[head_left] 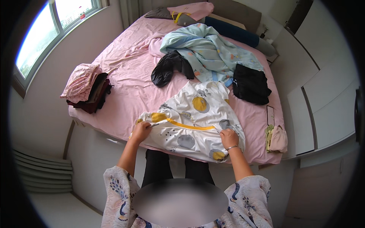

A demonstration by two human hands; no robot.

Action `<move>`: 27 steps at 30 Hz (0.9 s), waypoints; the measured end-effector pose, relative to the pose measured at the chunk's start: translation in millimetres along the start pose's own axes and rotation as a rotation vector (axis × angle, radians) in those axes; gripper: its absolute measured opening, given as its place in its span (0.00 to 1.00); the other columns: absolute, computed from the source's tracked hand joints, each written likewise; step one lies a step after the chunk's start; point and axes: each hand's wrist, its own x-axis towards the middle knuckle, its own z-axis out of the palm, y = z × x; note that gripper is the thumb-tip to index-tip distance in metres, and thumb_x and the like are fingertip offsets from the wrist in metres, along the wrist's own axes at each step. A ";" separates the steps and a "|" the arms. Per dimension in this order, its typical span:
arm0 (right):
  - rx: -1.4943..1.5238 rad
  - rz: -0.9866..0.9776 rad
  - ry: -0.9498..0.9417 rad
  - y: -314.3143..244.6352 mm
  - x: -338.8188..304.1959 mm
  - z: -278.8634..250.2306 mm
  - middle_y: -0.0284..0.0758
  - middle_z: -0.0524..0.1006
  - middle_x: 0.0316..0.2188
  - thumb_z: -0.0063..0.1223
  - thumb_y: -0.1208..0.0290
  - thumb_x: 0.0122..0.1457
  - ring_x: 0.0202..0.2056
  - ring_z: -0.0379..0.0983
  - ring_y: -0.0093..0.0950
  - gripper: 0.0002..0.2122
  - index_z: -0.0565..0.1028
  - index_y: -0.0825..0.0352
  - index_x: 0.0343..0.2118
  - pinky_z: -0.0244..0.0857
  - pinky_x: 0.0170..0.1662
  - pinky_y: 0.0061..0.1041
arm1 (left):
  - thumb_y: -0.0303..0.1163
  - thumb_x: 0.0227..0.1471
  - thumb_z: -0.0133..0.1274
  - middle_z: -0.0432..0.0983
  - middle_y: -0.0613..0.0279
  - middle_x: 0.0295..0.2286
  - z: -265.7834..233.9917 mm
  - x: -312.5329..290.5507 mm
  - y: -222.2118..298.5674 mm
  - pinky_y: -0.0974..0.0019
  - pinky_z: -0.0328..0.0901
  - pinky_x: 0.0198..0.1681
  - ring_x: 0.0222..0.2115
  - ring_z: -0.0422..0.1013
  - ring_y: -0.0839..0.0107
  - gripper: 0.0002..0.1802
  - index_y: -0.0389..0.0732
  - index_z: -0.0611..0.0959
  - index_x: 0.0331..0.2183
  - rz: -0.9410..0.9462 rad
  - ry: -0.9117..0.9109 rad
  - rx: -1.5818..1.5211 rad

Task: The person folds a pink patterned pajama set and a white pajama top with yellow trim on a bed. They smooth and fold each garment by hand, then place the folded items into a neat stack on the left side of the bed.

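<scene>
Across the near edge of the bed lies a loose white garment printed with grey and yellow circles and edged with a curved yellow band. My left hand is closed on it beside the band's left end. At the opposite end of the band, my right hand pinches the same cloth, with a thin bracelet on that wrist. The band is stretched between my two hands. The garment's upper part spreads away from me, wrinkled, towards a light blue quilt. Its exact cut cannot be made out.
A pink sheet covers the bed. Folded clothes are stacked at its left edge. Beyond the garment lie a crumpled black garment, the blue quilt and folded black clothing. Small folded clothes and a phone-like object lie right.
</scene>
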 end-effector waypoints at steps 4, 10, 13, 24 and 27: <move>0.121 -0.038 0.047 -3.1 -6.8 -25.6 0.35 0.73 0.23 0.52 0.69 0.46 0.29 0.69 0.37 0.03 0.75 0.61 0.22 0.64 0.35 0.33 | 0.31 0.39 0.52 0.73 0.55 0.25 -4.6 -12.4 10.0 0.61 0.64 0.35 0.29 0.69 0.58 0.08 0.37 0.80 0.24 0.055 0.170 0.088; 0.192 0.062 -0.078 2.8 -16.0 -20.2 0.38 0.75 0.25 0.51 0.68 0.46 0.31 0.70 0.37 0.06 0.77 0.63 0.25 0.64 0.37 0.32 | 0.32 0.38 0.53 0.73 0.55 0.27 -3.8 -18.8 20.9 0.60 0.64 0.36 0.32 0.70 0.57 0.09 0.39 0.81 0.26 -0.019 0.120 0.081; 0.184 0.136 -0.151 5.1 -16.3 -6.7 0.39 0.75 0.27 0.50 0.67 0.46 0.32 0.71 0.38 0.08 0.77 0.64 0.26 0.65 0.38 0.32 | 0.33 0.39 0.52 0.74 0.54 0.27 15.8 -20.7 15.1 0.60 0.64 0.35 0.31 0.70 0.57 0.10 0.40 0.82 0.27 -0.076 0.141 0.037; 0.227 0.177 0.055 -5.7 5.0 12.9 0.41 0.74 0.24 0.50 0.66 0.47 0.30 0.70 0.40 0.08 0.76 0.65 0.22 0.64 0.37 0.34 | 0.33 0.40 0.54 0.73 0.53 0.26 38.8 -22.4 -5.8 0.64 0.65 0.32 0.28 0.71 0.60 0.11 0.37 0.80 0.28 -0.198 0.136 -0.142; 0.246 0.128 0.069 -14.5 12.3 14.1 0.40 0.73 0.22 0.52 0.65 0.46 0.29 0.69 0.39 0.08 0.76 0.64 0.21 0.64 0.36 0.33 | 0.33 0.40 0.54 0.73 0.54 0.26 37.9 -22.2 -6.5 0.64 0.65 0.31 0.27 0.71 0.61 0.11 0.37 0.80 0.28 -0.191 0.142 -0.150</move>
